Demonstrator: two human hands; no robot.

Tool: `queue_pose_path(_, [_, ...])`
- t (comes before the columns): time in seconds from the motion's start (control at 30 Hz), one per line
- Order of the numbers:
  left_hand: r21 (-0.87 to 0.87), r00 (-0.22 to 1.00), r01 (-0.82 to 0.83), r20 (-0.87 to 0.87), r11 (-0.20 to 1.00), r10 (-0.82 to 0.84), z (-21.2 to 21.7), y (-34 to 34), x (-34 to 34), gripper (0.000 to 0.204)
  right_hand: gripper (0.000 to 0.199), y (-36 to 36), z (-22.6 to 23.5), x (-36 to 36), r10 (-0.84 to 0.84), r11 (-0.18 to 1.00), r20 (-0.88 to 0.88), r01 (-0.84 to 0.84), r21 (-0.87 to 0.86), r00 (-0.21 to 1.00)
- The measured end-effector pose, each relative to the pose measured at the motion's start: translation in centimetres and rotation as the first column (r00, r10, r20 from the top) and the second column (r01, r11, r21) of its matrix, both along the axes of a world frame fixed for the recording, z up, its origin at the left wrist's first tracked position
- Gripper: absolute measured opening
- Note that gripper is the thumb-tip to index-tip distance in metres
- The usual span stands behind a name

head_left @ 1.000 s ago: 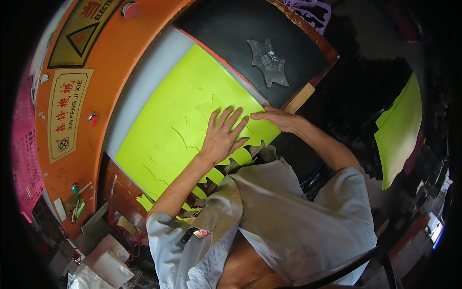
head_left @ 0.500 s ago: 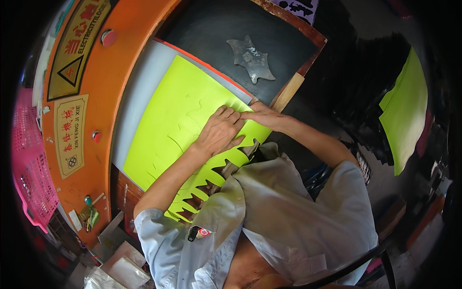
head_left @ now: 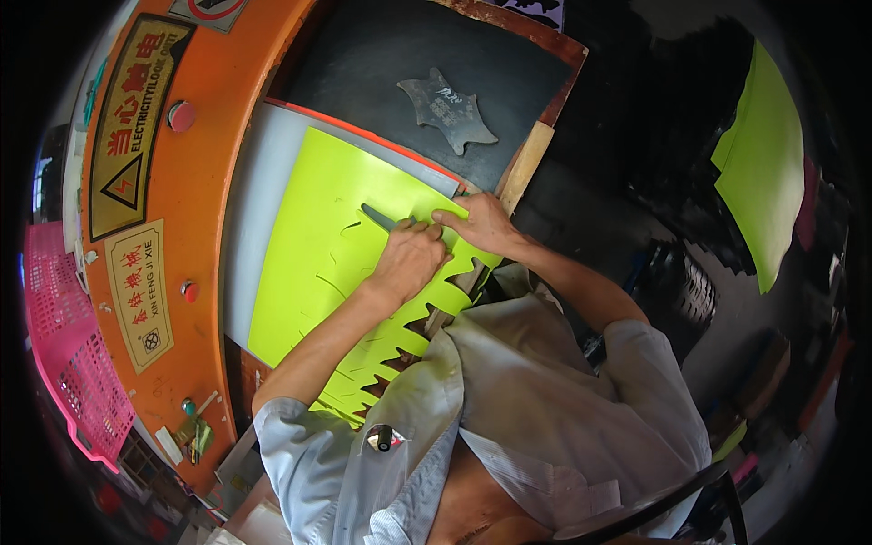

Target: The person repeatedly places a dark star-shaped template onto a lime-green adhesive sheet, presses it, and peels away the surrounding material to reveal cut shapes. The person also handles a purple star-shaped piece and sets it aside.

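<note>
A neon yellow-green sheet [head_left: 309,272] lies on the grey board [head_left: 250,209] of an orange press, its near edge cut into a row of pointed notches. My left hand [head_left: 409,259] is curled on the sheet, fingertips pinching it at a narrow grey pointed opening [head_left: 377,216]. My right hand [head_left: 477,222] comes in from the right, and its fingertips grip the sheet right beside the left hand's. The two hands touch. A flat grey metal cutting die [head_left: 450,109] with a jagged outline rests apart on the black pad behind them.
The orange machine body [head_left: 182,182] with warning labels and red buttons curves along the left. A pink plastic basket [head_left: 68,354] stands at the far left. Another yellow-green sheet [head_left: 763,163] hangs at the right. A wooden strip [head_left: 522,168] edges the black pad [head_left: 391,64].
My left hand went from flat with spread fingers to curled and pinching. My right hand slid in beside it. A grey pointed opening now shows in the sheet.
</note>
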State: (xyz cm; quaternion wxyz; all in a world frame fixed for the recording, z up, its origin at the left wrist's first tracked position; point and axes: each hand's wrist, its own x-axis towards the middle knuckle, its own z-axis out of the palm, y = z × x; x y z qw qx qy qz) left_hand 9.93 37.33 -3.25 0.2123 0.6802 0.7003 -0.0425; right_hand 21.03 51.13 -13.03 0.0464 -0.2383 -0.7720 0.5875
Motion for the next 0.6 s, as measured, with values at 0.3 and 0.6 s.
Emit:
queue_pose_path(0.3, [0.514, 0.901, -0.425, 0.321, 0.745, 0.293, 8.0, -11.9, -6.1, 0.021, 0.041, -1.3, 0.4, 0.1, -0.145, 0.989, -0.131, 0.149, 0.020, 0.981])
queue_pose_path(0.6, [0.424, 0.432, -0.896, 0.768, 0.130, 0.473, 4.1, -17.3, -8.9, 0.046, 0.035, -3.0, 3.1, -0.4, -0.187, 0.876, -0.050, 0.190, 0.443, 0.981])
